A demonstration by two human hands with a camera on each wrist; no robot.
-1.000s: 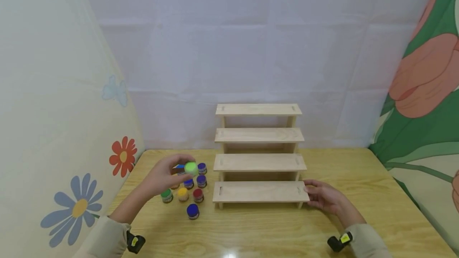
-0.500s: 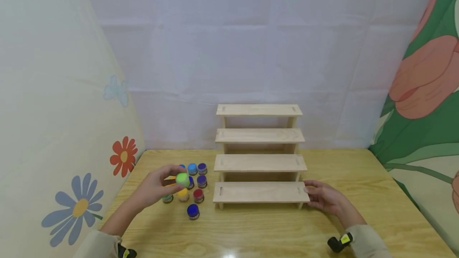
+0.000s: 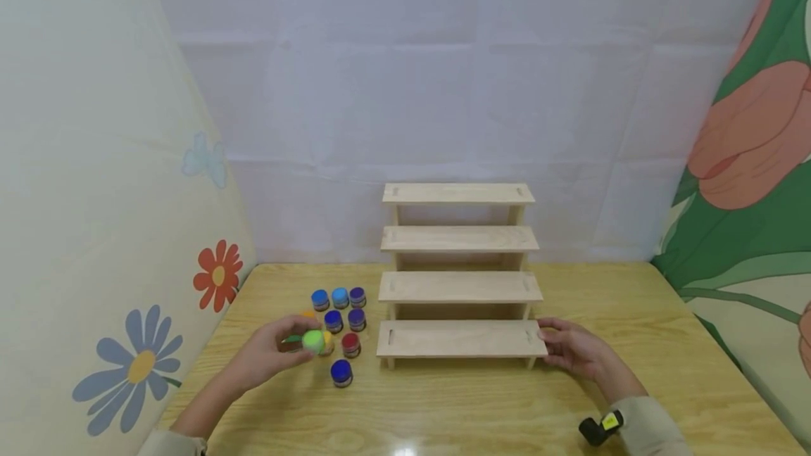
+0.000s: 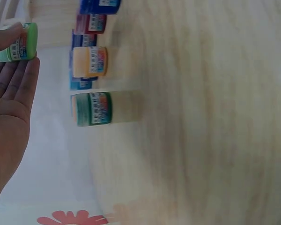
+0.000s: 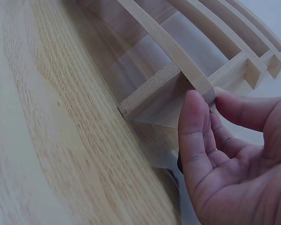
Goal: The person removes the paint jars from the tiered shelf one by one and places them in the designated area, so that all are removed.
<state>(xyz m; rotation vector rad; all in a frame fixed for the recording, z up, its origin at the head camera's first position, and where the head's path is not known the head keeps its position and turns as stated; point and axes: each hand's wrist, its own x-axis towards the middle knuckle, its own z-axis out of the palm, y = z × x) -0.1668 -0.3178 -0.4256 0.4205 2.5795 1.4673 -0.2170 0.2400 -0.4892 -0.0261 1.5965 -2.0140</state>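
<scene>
My left hand (image 3: 269,350) pinches a small light-green paint jar (image 4: 22,44) between thumb and fingers, held above the table. Below and beyond it stand several small paint jars: a green one (image 4: 92,108), a yellow one (image 4: 90,62), a dark red one (image 3: 350,345) and several blue and purple ones, such as the blue jar (image 3: 341,373) nearest the front. In the head view, my left hand partly hides the green and orange jars. My right hand (image 3: 576,350) grips the right end of the lowest step of a wooden four-tier stand (image 3: 461,338), thumb on top.
The stand's upper shelves (image 3: 459,238) rise toward a white cloth backdrop (image 3: 431,76). A flowered cloth (image 3: 127,245) hangs along the left side, another (image 3: 754,160) along the right. Wood-grain table (image 3: 443,414) extends in front of the stand.
My left hand has moved left and toward the front with the light-green jar, uncovering the blue jars at the back. My right hand has stayed at the stand.
</scene>
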